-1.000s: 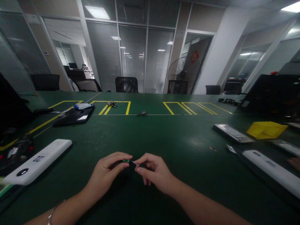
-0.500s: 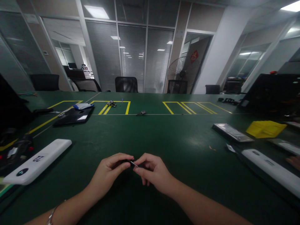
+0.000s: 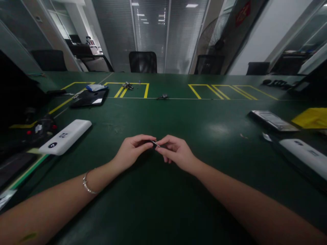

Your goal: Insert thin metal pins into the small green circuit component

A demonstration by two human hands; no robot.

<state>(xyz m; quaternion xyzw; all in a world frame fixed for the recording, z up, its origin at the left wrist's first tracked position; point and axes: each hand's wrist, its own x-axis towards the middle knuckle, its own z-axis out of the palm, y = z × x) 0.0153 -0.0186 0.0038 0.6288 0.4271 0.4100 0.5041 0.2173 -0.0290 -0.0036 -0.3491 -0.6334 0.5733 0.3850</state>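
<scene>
Right of the white bar marked 22 [image 3: 65, 136], in the head view, the person's two hands are almost meeting over the green table [image 3: 163, 207]. The left hand [image 3: 130, 151] is pinching a small dark piece [image 3: 154, 145] between thumb and fingers. The right hand [image 3: 178, 153] is gripping a slim bright rod [image 3: 157, 144] in its fingertips; the rod seems to be touching the dark piece, though this spot is dim and tiny. Beyond the bar, a blue-and-white packet [image 3: 96, 87] is resting on a black slab [image 3: 88, 98]. Farther beyond it and to its right, a cluster of metal pieces [image 3: 127, 86] is lying. Well to the bar's right, a silver-topped box [image 3: 273, 120] is lying near a yellow object [image 3: 311, 118].
</scene>
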